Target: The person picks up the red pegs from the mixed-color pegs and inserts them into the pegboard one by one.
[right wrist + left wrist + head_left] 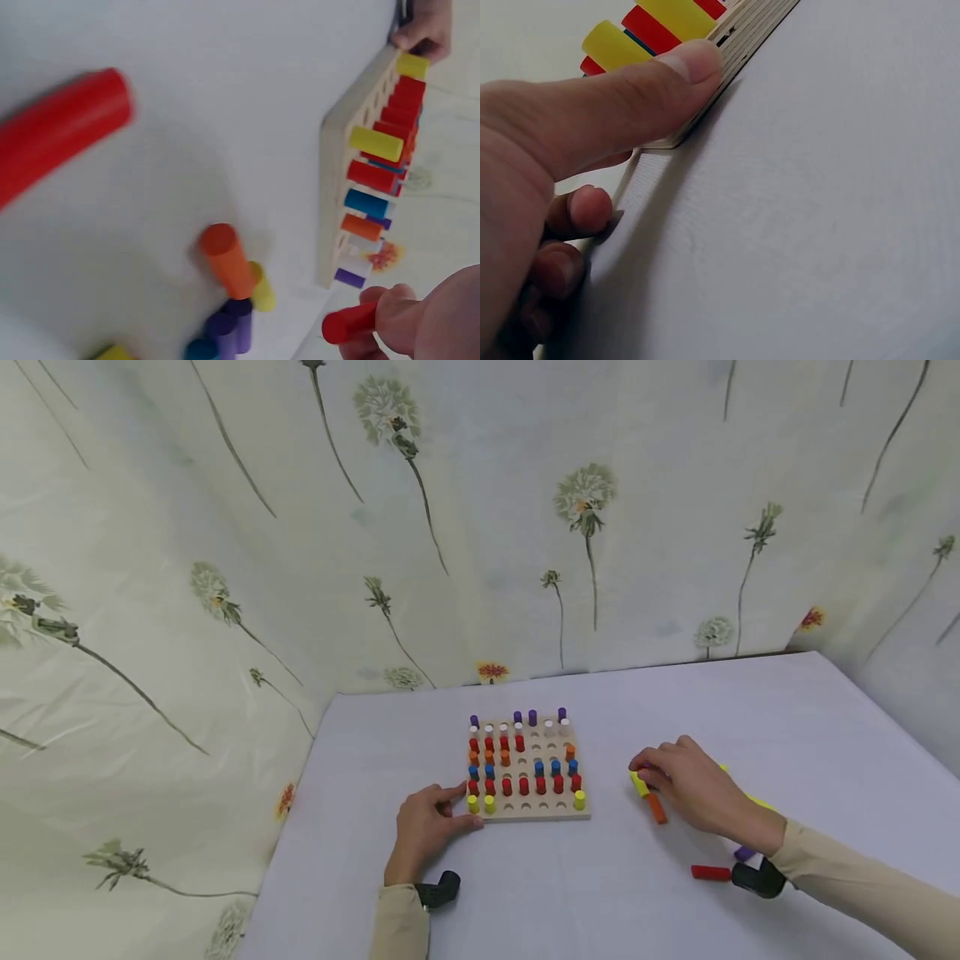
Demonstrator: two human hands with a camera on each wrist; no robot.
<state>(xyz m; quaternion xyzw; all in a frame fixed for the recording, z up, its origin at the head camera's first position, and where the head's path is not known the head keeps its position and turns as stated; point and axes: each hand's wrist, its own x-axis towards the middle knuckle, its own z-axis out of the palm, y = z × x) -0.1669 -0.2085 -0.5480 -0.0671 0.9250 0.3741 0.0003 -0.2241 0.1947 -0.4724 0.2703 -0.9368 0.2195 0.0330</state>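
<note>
A pale wooden pegboard [528, 817] stands on the table with rows of coloured pegs and several bare holes. At its front left corner, my left hand [423, 828] grips the board, the thumb [694, 64] against the front edge. My right hand [686, 783] is right of the board, over loose pegs. Between its thumb and fingers it pinches a red peg [351, 322], best seen in the right wrist view. A yellow peg [639, 784] and an orange peg [657, 809] lie just below those fingers.
Another red peg [710, 872] lies nearer the front, beside the black right wrist camera [759, 878]. A purple peg [745, 853] and a yellow peg [761, 802] show partly behind the right forearm. A flower-printed curtain [480, 527] hangs behind the white-covered table [570, 902].
</note>
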